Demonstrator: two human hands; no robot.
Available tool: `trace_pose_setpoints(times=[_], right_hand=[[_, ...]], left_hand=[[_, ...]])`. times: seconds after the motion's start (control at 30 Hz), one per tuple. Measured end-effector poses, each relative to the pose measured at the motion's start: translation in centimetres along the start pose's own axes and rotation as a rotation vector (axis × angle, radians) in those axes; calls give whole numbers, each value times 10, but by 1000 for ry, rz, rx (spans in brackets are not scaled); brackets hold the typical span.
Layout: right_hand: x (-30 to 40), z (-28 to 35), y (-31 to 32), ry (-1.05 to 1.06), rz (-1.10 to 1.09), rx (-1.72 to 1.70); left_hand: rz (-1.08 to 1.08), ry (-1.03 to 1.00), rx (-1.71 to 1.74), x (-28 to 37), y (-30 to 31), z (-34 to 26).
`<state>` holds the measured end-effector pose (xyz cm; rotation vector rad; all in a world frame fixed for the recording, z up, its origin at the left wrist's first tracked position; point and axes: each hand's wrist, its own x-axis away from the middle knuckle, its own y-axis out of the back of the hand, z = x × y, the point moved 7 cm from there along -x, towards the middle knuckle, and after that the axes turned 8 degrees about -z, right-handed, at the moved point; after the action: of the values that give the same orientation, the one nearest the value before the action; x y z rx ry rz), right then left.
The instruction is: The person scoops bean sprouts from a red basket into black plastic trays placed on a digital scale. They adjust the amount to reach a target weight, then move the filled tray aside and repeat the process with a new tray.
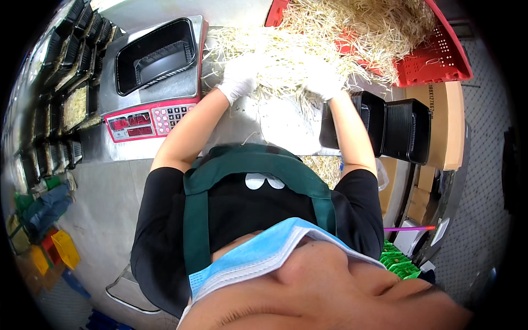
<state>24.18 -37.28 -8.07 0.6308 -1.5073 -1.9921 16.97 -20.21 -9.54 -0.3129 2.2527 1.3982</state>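
Note:
A bright heap of bean sprouts [284,57] lies on the metal table [243,123], and both my hands, in white gloves, are at its sides. My left hand [239,78] touches the heap's left edge, beside the scale. On the other side, my right hand [324,78] is in the sprouts; glare washes out its fingers, so its hold cannot be told. An empty black plastic tray [165,57] sits tilted on the steel plate of a red digital scale [150,119]. Behind the heap, a red plastic crate [433,62] lies tipped with many more sprouts in it.
Stacked black trays [406,128] stand at the table's right, next to a cardboard box [447,123]. Tall stacks of sprout-filled trays [76,105] rise at the left. Colored plastic bins [65,249] are at the lower left, and green crates [396,260] at the lower right.

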Motion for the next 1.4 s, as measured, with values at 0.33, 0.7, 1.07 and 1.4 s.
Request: trace_pose_setpoints(times=[0.33,0.7,1.07,1.4], right_hand=[[-11,1,0,-119,48,-540],[-25,56,-50,-176,114,-28],[-24,78,-34,-75,-13,210],[-17,32,-38,37,-175,-437]], left_hand=[[210,-219,-187,46,-4,-40],[296,309,-144,57,-14,15],[-77,202,273,73,184,19],[-521,811,1264,89,185,212]])
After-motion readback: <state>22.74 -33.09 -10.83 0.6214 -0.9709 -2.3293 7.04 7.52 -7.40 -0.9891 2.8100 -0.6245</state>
